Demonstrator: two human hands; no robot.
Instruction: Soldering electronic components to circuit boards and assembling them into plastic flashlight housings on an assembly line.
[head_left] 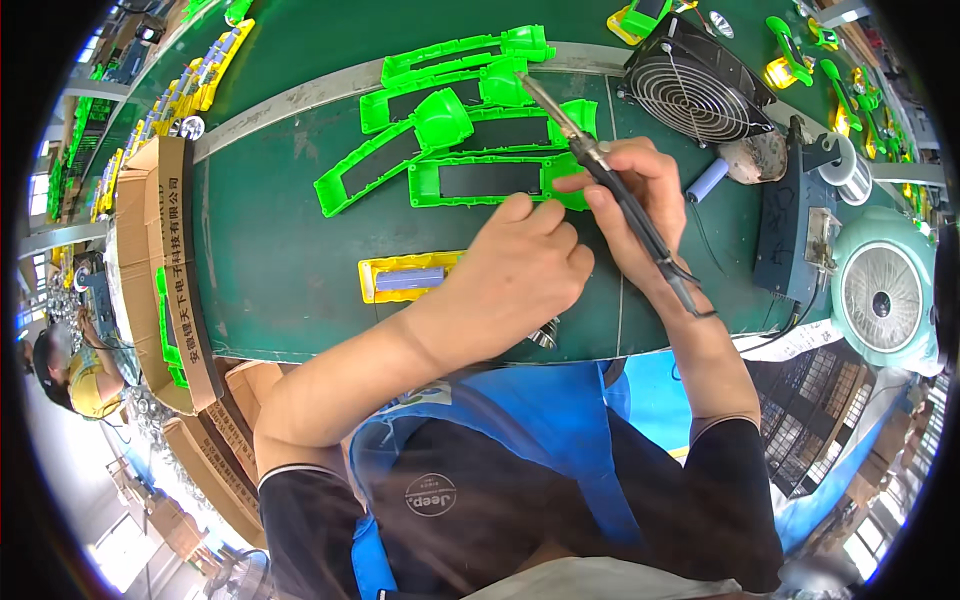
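Soldering iron (632, 208) grasped in right hand (655, 190), left hand (525, 265) curled near a green housing (425, 184), contents hidden

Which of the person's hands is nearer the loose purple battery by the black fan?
The right hand. Holding the soldering iron, it is just left of the loose purple battery; the left hand is farther left and closer to the person's body.

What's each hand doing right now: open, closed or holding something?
Left hand: curled closed; whether it holds anything cannot be told.
Right hand: closed, holding a soldering iron.
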